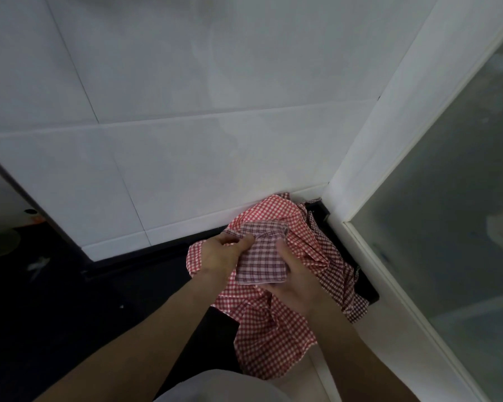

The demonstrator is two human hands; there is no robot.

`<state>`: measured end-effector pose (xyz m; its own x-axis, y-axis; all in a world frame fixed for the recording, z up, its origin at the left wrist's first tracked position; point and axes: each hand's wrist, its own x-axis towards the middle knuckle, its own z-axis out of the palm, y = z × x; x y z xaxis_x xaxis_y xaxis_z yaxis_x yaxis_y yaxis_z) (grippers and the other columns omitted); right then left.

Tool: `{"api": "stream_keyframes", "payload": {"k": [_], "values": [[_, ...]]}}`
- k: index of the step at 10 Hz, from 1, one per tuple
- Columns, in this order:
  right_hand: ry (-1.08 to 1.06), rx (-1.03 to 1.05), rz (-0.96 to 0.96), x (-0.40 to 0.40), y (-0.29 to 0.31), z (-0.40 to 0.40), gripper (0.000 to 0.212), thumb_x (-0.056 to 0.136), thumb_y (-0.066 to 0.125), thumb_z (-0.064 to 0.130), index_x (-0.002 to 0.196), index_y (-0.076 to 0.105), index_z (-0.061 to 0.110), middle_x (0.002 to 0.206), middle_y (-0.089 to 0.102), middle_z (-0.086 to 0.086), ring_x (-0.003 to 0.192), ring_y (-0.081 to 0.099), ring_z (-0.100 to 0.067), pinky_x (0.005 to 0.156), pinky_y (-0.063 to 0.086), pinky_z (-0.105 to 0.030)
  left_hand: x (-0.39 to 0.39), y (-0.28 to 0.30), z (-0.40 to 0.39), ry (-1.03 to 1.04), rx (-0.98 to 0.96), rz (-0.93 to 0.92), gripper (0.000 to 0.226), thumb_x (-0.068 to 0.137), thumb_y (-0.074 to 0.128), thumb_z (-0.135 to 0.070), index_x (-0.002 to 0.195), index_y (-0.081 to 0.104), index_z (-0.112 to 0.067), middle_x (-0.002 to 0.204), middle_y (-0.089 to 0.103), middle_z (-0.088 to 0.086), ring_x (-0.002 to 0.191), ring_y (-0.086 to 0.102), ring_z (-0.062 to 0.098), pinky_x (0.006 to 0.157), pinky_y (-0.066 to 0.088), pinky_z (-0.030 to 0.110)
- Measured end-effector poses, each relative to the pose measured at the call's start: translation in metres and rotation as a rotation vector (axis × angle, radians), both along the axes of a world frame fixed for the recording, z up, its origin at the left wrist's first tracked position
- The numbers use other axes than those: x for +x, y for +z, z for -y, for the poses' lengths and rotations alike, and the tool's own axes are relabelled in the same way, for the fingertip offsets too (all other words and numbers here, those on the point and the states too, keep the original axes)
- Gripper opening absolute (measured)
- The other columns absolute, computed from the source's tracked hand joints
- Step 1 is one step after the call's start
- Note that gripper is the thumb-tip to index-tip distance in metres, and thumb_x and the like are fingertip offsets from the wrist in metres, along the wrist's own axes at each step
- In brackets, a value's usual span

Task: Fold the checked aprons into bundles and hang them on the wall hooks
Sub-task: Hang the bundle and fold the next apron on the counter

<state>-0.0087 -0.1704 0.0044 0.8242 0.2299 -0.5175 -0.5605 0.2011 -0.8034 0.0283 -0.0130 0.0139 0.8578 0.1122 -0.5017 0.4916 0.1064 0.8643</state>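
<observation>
Hands meet low in the corner, over a heap of checked cloth. The left hand (pixel 221 253) pinches the upper left edge of a folded apron bundle (pixel 262 256), thumb on top and fingers curled under the fabric. The right hand (pixel 294 282) wraps round the bundle's right side, thumb lying up along the front face and the other fingers tucked behind and beneath it, so both hands have a firm hold on the same piece. That bundle is a pale pink and dark maroon plaid, folded into a rough rectangle, and it is held just above the rest of the pile.

Beneath and around it lies a loose red-and-white gingham apron (pixel 270 340), crumpled, spreading from the foot of the wall down towards the person. On its right side a darker maroon-checked apron (pixel 343 282) trails off, partly draped over a black ledge (pixel 366 288) that runs along the base of the frame.

Behind the pile stands a white tiled wall (pixel 186 140), its bottom edge touching the top of the red gingham. To the right, a white frame (pixel 389 140) holds a frosted glass panel (pixel 462 198). The floor (pixel 70 314) on the left is dark, and a white garment (pixel 215 387) shows at the bottom edge between the forearms.
</observation>
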Motion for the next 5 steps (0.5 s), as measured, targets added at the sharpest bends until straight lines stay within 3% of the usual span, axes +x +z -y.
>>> {"api": "stream_keyframes", "payload": {"k": [1, 2, 3, 5], "values": [[-0.224, 0.117, -0.050, -0.002, -0.008, -0.013, 0.028, 0.096, 0.062, 0.013, 0.122, 0.060, 0.002, 0.109, 0.071, -0.009, 0.084, 0.072, -0.010, 0.078, 0.059, -0.028, 0.000, -0.008, 0.002, 0.059, 0.006, 0.009, 0.036, 0.075, 0.085, -0.026, 0.104, 0.070, -0.010, 0.092, 0.066, -0.005, 0.079, 0.060, 0.005, 0.061, 0.048, 0.012], [-0.264, 0.110, -0.135, -0.001, -0.040, -0.031, 0.040, 0.084, 0.071, 0.021, 0.118, 0.065, 0.001, 0.097, 0.073, -0.009, 0.094, 0.068, -0.027, 0.097, 0.052, -0.049, 0.003, -0.008, -0.009, 0.232, -0.109, -0.120, 0.022, 0.075, 0.084, -0.012, 0.093, 0.072, -0.016, 0.089, 0.069, -0.001, 0.082, 0.064, 0.015, 0.071, 0.052, 0.027], [-0.224, 0.200, -0.282, -0.006, -0.059, -0.054, 0.044, 0.083, 0.071, 0.017, 0.125, 0.063, 0.005, 0.118, 0.071, -0.014, 0.113, 0.066, -0.032, 0.102, 0.051, -0.049, 0.001, -0.018, -0.032, 0.300, -0.047, -0.038, 0.015, 0.081, 0.078, -0.007, 0.091, 0.074, -0.016, 0.093, 0.074, 0.003, 0.087, 0.070, 0.018, 0.074, 0.057, 0.029], [-0.147, 0.201, -0.420, -0.005, -0.087, -0.096, 0.044, 0.085, 0.071, 0.023, 0.126, 0.062, 0.008, 0.106, 0.072, -0.008, 0.091, 0.066, -0.020, 0.070, 0.052, -0.033, -0.025, -0.046, -0.083, -0.002, 0.525, 0.244, 0.009, 0.090, 0.072, -0.021, 0.097, 0.075, -0.018, 0.083, 0.070, -0.012, 0.075, 0.065, -0.002, 0.066, 0.052, 0.012]]}}
